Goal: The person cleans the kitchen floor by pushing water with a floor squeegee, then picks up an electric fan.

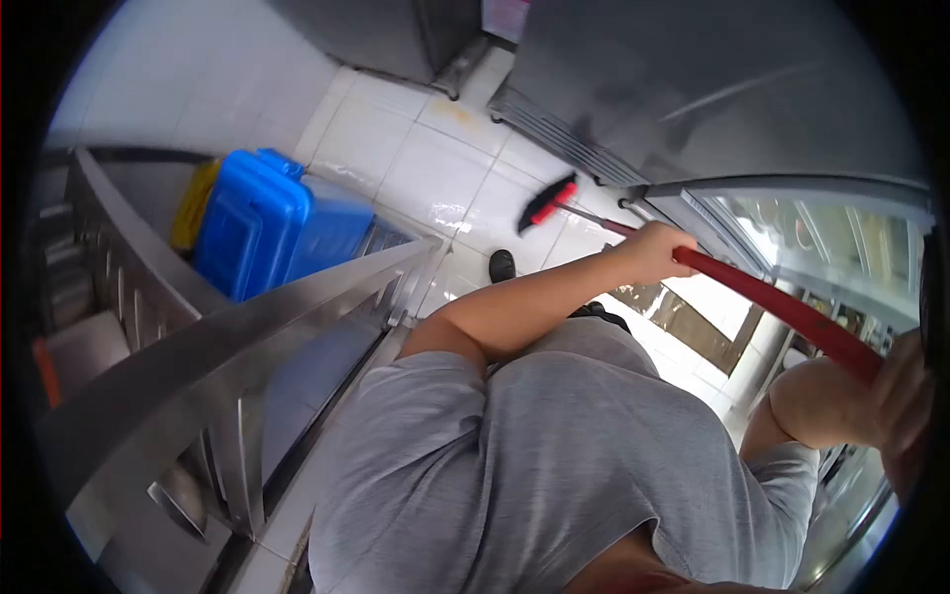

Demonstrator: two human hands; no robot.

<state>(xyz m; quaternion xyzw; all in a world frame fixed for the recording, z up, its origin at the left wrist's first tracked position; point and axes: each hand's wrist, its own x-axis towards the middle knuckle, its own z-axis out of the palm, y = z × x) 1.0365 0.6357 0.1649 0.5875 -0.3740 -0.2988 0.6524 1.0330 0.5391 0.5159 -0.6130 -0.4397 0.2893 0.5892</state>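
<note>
A broom with a red handle point(782, 305) stretches from the right edge of the view toward the upper middle. Its red and black head point(547, 205) rests against the white tiled floor, bristles dark. My left hand point(653, 253) is wrapped round the handle partway along. Higher up, near the right edge, my right hand point(902, 401) grips the handle's upper part; its fingers are partly lost in shadow and blur. A dark shoe point(502, 265) shows on the tiles close to the broom head.
Left of me stands a metal rack point(237, 342), with a blue lidded bin point(252, 223) behind it. A large steel cabinet point(693, 89) stands ahead, beside a glass-fronted unit point(821, 238) on the right. The floor tiles point(435, 178) shine, and a brown strip point(693, 332) crosses them.
</note>
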